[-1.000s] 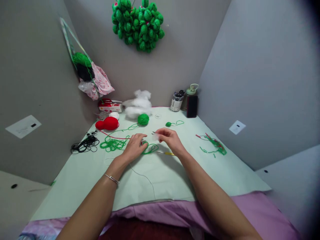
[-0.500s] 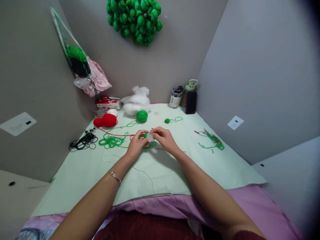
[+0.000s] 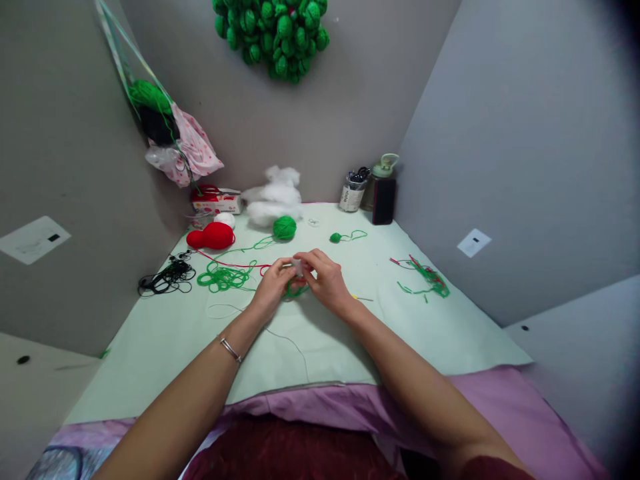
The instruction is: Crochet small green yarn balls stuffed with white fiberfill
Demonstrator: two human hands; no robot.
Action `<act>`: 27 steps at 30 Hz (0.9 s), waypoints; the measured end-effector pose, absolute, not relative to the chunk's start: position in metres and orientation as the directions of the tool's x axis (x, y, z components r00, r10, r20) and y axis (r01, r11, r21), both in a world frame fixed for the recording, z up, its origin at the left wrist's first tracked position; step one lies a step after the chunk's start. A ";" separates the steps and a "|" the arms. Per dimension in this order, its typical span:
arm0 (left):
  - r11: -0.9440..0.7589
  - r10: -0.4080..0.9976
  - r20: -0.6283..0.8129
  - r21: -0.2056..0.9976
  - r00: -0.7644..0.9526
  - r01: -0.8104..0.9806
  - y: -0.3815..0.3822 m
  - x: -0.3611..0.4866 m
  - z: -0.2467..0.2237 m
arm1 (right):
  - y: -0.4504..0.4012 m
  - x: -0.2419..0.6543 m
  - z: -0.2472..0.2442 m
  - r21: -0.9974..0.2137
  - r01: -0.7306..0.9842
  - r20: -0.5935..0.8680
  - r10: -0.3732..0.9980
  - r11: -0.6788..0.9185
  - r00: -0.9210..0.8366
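My left hand and my right hand meet over the middle of the table, fingers pinched close together. Between their fingertips shows a small tuft of white stuffing. A small green crocheted piece sits in my left fingers, now mostly hidden by them. Green yarn hangs just below both hands. Right of my right wrist lies a thin stick-like tool with a yellow end, partly covered by the wrist. Beyond the hands rests a ball of green yarn.
Loose green yarn, a black cord tangle and red yarn lie left. White stuffing is piled at the back. A pen holder, a phone and a bottle stand back right. Yarn scraps lie right.
My right hand has drawn closer to my left, and its fingers now press nearer the white tuft. The green piece is more covered than before. The view has shifted slightly.
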State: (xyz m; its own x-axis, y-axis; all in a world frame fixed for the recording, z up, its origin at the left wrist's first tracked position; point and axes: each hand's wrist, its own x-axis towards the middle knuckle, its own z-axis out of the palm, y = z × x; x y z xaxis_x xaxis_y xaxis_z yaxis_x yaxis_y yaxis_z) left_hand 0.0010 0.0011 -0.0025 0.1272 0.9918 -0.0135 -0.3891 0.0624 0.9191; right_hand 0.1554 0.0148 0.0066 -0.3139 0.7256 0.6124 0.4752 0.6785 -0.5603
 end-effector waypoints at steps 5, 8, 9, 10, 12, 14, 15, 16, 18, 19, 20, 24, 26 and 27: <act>0.047 0.996 -0.015 0.922 0.084 -0.385 0.005 -0.003 -0.008 | 0.012 0.155 0.008 -0.493 0.449 0.581 0.666 0.745 -0.467; 0.062 0.995 -0.028 0.919 0.093 -0.388 0.005 -0.003 -0.007 | 0.014 0.156 0.008 -0.569 0.418 0.566 0.706 0.708 -0.425; 0.071 0.994 -0.033 0.916 0.101 -0.394 0.005 -0.003 -0.005 | 0.015 0.157 0.009 -0.613 0.399 0.562 0.732 0.682 -0.385; 0.078 0.993 -0.037 0.913 0.110 -0.401 0.004 -0.003 -0.003 | 0.016 0.159 0.009 -0.654 0.378 0.559 0.755 0.656 -0.343; 0.086 0.991 -0.037 0.905 0.126 -0.417 0.003 -0.003 0.002 | 0.019 0.162 0.012 -0.708 0.343 0.555 0.787 0.617 -0.269; 0.086 0.990 -0.031 0.899 0.135 -0.429 0.002 -0.004 0.006 | 0.022 0.165 0.014 -0.740 0.319 0.549 0.806 0.592 -0.222; 0.083 0.990 -0.027 0.899 0.136 -0.431 0.002 -0.005 0.008 | 0.023 0.166 0.015 -0.758 0.300 0.540 0.816 0.579 -0.208; 0.079 0.991 -0.023 0.899 0.133 -0.430 0.001 -0.005 0.008 | 0.024 0.167 0.016 -0.777 0.278 0.528 0.826 0.564 -0.199; 0.069 0.992 -0.019 0.906 0.123 -0.418 0.001 -0.005 0.007 | 0.025 0.165 0.016 -0.810 0.237 0.499 0.843 0.536 -0.201; 0.063 0.993 -0.017 0.911 0.114 -0.408 0.001 -0.005 0.006 | 0.025 0.164 0.016 -0.822 0.222 0.485 0.850 0.524 -0.207; 0.055 0.994 -0.014 0.916 0.105 -0.397 0.001 -0.005 0.004 | 0.024 0.162 0.015 -0.831 0.212 0.473 0.855 0.514 -0.214; 0.023 0.997 0.005 0.930 0.076 -0.368 0.001 -0.003 -0.001 | 0.022 0.155 0.010 -0.833 0.226 0.466 0.861 0.505 -0.205; 0.021 0.997 0.008 0.930 0.078 -0.366 0.001 -0.002 -0.001 | 0.021 0.154 0.008 -0.816 0.255 0.487 0.855 0.519 -0.179; 0.024 0.997 0.007 0.929 0.083 -0.369 0.000 -0.002 0.000 | 0.021 0.154 0.007 -0.806 0.268 0.499 0.850 0.527 -0.169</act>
